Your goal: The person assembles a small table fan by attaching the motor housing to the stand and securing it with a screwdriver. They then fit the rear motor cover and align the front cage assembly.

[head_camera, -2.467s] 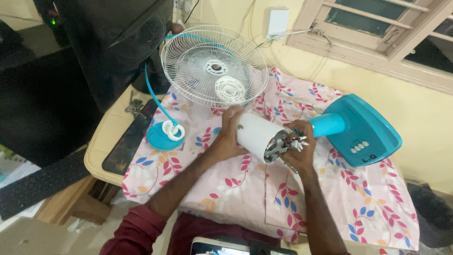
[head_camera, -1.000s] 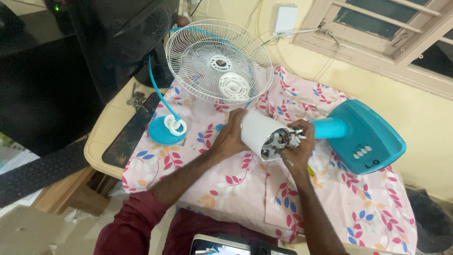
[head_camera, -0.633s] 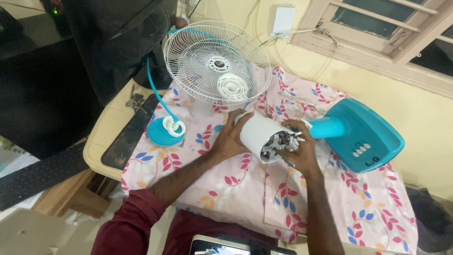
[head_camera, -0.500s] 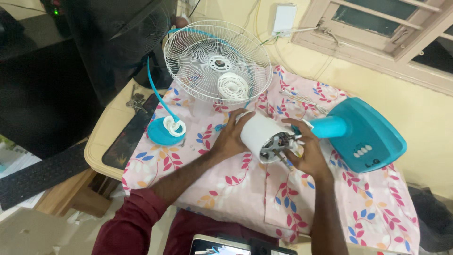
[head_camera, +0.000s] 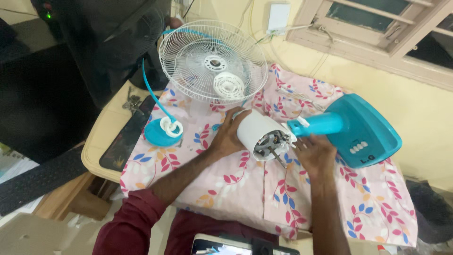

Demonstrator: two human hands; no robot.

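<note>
A white cylindrical fan motor housing [head_camera: 252,130] lies on its side on the floral cloth [head_camera: 226,184], its open end with metal motor parts and wires [head_camera: 271,144] facing me. My left hand [head_camera: 226,137] grips the housing's left side. My right hand [head_camera: 314,153] rests just right of the open end, fingers spread, holding nothing that I can see. The housing joins a teal neck [head_camera: 314,125] leading to the teal fan base [head_camera: 365,130].
White wire fan guards [head_camera: 212,61] lean at the back with a small white hub piece [head_camera: 229,85]. A teal disc with a white ring [head_camera: 160,131] lies left. Keys [head_camera: 131,101] and a dark tray [head_camera: 127,137] sit at the table's left edge. A window frame stands behind.
My right hand has drawn back from the wires at the motor's open end and now lies to the right of it. My left hand keeps its hold on the housing.
</note>
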